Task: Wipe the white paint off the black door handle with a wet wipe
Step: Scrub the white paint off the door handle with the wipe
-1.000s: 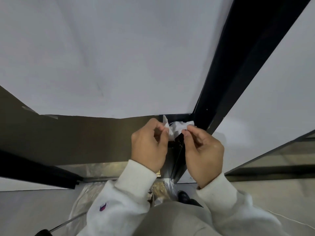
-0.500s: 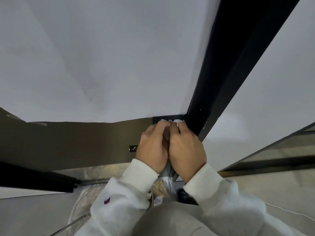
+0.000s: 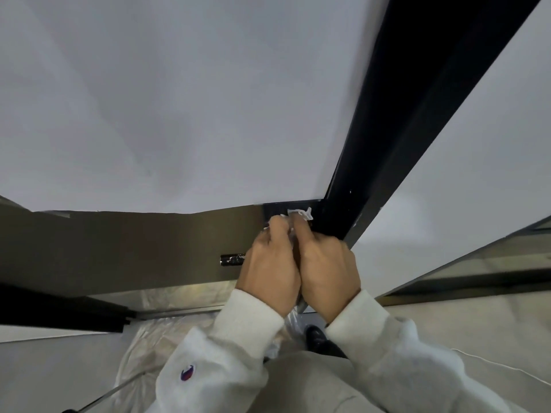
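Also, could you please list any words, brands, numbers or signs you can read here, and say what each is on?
No readable text anywhere.
Left sleeve: small red, white and blue logo, an emblem only, no letters legible.
Door handle: white paint specks, not writing.

Glossy black metal door handle (image 3: 232,259) with white paint specks; thin, crumpled white wet wipe (image 3: 301,213); soft white cloth sleeves (image 3: 247,332); crinkled clear plastic sheet (image 3: 155,347).

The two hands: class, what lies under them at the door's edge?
Under the left hand and right hand, scraps of the wet wipe poke out past the fingertips, and the door handle's paint-flecked end sticks out leftward. The rest of both is covered.
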{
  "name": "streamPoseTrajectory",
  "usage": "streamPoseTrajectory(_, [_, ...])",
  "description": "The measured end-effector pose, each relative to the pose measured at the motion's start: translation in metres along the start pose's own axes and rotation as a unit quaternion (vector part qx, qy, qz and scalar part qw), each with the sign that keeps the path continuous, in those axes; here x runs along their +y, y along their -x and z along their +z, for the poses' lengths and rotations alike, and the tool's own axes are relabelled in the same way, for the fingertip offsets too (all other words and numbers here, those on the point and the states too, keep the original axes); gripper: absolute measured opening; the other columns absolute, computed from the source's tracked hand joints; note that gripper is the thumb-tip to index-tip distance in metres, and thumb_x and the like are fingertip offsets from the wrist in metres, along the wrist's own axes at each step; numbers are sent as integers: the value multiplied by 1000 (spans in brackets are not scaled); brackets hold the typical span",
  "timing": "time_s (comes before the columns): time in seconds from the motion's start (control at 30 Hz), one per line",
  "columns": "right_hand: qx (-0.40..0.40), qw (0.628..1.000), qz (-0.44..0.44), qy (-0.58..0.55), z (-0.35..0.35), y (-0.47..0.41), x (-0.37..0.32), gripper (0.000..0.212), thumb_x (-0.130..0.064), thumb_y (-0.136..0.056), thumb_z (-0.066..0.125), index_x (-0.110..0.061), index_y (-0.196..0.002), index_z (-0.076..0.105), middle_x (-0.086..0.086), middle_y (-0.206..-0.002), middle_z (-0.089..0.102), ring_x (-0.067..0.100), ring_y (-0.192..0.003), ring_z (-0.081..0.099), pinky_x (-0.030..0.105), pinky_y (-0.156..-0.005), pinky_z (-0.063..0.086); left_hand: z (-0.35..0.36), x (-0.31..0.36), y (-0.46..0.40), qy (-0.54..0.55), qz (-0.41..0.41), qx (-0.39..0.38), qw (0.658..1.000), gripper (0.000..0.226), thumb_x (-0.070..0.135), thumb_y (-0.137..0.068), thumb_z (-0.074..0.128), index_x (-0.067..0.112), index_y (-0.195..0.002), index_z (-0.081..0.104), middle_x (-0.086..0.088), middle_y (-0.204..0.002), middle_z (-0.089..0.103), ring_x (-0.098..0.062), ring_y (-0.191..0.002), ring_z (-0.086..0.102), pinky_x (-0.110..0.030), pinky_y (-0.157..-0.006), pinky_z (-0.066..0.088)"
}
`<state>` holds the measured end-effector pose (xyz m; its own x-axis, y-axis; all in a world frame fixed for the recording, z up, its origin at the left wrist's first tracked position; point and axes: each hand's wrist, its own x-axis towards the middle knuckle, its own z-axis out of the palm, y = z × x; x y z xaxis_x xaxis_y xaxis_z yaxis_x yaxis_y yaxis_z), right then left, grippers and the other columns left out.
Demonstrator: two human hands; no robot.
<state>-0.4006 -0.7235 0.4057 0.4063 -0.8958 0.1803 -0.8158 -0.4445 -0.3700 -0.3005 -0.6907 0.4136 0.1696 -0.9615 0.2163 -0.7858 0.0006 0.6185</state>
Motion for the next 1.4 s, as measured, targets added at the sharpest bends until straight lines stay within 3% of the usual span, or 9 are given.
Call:
streamPoseTrajectory(0.17, [13,999,31,-15,1,5,5,50,-29,-96,55,-19,-142,37,4,-76,69,34,-65,68,43,-57,59,1,10,-1,-6,39,32,999,18,9,-83,41,5,-98,52,-13,-86,67,-30,-76,63,-22,-65,39])
streamPoseTrajectory(0.4, [5,991,80,-110,15,5,17,42,-35,-95,53,-24,-133,40,4,-80,68,30,-67,67,44,-63,60,9,10,-6,-66,67,-6,996,24,7,-80,40,11,-102,48,-8,-89,69,-31,-107,56,-44,-77,52])
streamPoseTrajectory(0.53, [5,990,69,-122,14,4,20,40,-30,-96,50,-22,-134,42,7,-80,69,33,-68,67,45,-64,59,12,11,-4,-87,78,-9,993,29,7,-87,41,4,-114,51,-15,-105,69,-31,-122,52,-36,-95,50])
streamPoseTrajectory(0.67, [7,998,1,-64,10,3,13,53,-36,-95,52,-33,-142,29,4,-74,68,34,-64,67,44,-59,59,6,6,4,-14,-2,24,1000,18,2,-85,48,7,-102,48,-13,-86,63,-24,-66,50,-24,-58,30])
streamPoseTrajectory(0.83, [6,998,-8,-59,11,3,17,58,-36,-94,53,-38,-145,25,2,-74,68,32,-64,67,44,-60,60,5,8,2,-7,5,35,999,13,1,-82,43,7,-93,47,-9,-80,59,-22,-63,46,-31,-54,36])
streamPoseTrajectory(0.97, [20,992,43,-115,13,12,24,59,-35,-94,57,-31,-146,28,5,-78,70,32,-65,67,43,-61,59,13,14,-4,-49,50,-3,998,42,12,-82,31,5,-116,55,-10,-99,70,-31,-117,53,-41,-86,51])
streamPoseTrajectory(1.13, [-5,989,53,-139,17,18,35,63,-38,-94,61,-32,-148,29,1,-75,68,23,-61,65,40,-62,61,24,20,-1,-109,56,-33,992,42,5,-84,36,-2,-123,50,-20,-116,68,-39,-131,47,-39,-114,36])
streamPoseTrajectory(1.3, [-28,980,101,-171,21,19,30,72,-36,-99,55,-39,-155,10,2,-80,62,21,-69,63,38,-72,58,17,14,5,-75,-10,-1,997,33,18,-79,27,1,-98,49,-31,-129,55,-48,-94,62,-46,-75,54])
streamPoseTrajectory(1.4, [-8,958,105,-267,20,21,29,60,-26,-102,54,-33,-156,27,-10,-79,65,2,-66,61,9,-74,50,14,14,3,-94,-9,0,995,32,22,-73,24,4,-89,46,-25,-102,60,-43,-74,56,-44,-64,48])
